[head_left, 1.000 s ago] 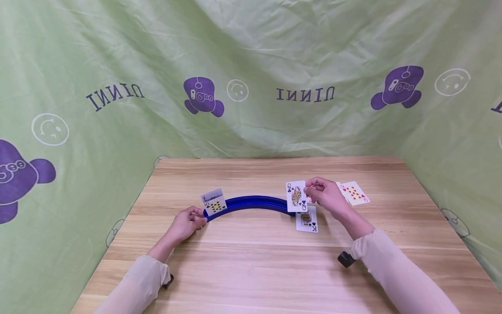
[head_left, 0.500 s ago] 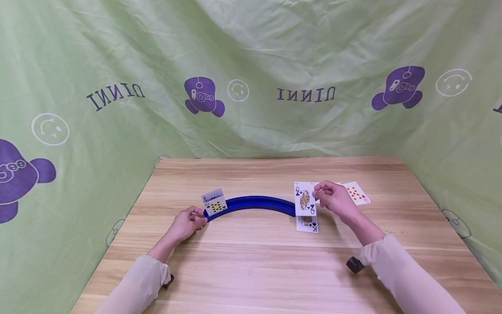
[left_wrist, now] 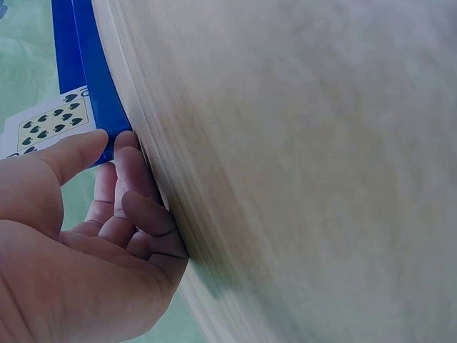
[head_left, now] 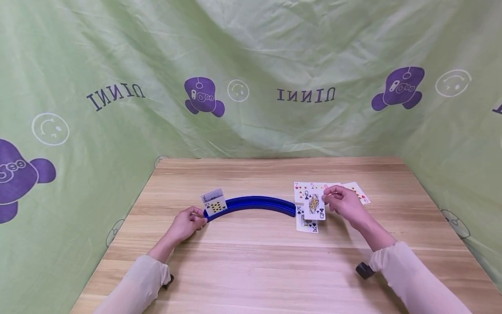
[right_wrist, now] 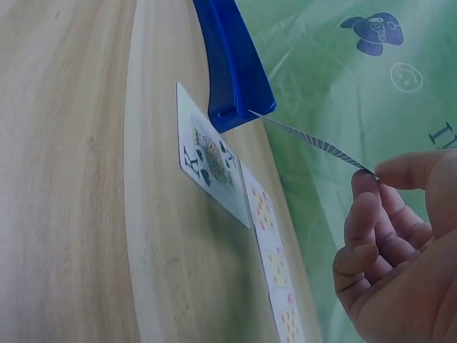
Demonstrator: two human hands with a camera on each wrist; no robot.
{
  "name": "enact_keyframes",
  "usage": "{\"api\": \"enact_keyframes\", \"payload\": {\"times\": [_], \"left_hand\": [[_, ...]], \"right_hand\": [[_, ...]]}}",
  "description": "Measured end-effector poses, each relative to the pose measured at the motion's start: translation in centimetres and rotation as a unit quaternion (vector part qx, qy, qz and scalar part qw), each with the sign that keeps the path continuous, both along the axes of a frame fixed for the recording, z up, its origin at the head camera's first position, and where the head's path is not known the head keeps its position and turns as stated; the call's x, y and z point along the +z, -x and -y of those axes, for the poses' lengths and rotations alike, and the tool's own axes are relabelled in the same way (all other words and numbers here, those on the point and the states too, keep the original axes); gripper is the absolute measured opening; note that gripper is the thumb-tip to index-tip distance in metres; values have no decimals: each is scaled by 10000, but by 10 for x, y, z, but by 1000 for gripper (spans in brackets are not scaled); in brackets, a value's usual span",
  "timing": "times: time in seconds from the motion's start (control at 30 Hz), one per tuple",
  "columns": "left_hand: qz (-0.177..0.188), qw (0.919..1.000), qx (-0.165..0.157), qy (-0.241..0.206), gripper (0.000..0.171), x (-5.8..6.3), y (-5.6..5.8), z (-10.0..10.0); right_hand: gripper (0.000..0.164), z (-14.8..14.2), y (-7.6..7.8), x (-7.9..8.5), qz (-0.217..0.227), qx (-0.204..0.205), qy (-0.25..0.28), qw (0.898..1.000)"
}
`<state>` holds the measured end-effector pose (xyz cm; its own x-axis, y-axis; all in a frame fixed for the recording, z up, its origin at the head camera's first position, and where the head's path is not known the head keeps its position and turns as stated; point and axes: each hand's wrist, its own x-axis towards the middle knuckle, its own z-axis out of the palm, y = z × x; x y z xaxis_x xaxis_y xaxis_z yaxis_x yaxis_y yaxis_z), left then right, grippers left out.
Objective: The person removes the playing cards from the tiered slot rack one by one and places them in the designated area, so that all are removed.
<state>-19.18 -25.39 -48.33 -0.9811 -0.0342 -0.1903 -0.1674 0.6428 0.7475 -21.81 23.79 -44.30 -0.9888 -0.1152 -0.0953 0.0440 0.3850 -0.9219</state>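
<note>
In the head view, my left hand pinches the left end of a curved blue card holder between thumb and fingers. A ten of spades stands upright in the holder by that hand, with another card showing behind it. My right hand pinches the right edge of a queen of clubs, raised above the table. From the right wrist, this playing card appears nearly edge-on near the holder's right end. Below it lies a king of spades, partly covered by the queen in the head view.
Red-suited cards lie in an overlapping row behind the king, among them a seven and a nine, partly hidden by the right hand. The wooden table ends at a green printed cloth at the back and sides.
My right hand has carried the queen of clubs rightward and slightly nearer, from the holder's right end to over the king, uncovering the seven. The left hand has stayed put.
</note>
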Motion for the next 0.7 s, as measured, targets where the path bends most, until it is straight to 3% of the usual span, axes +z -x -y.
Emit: {"api": "enact_keyframes", "payload": {"times": [0.7], "left_hand": [[-36, 10000, -66, 6, 21, 2, -1, -1]], "right_hand": [[33, -26, -8, -9, 30, -83, -352, 9993]]}}
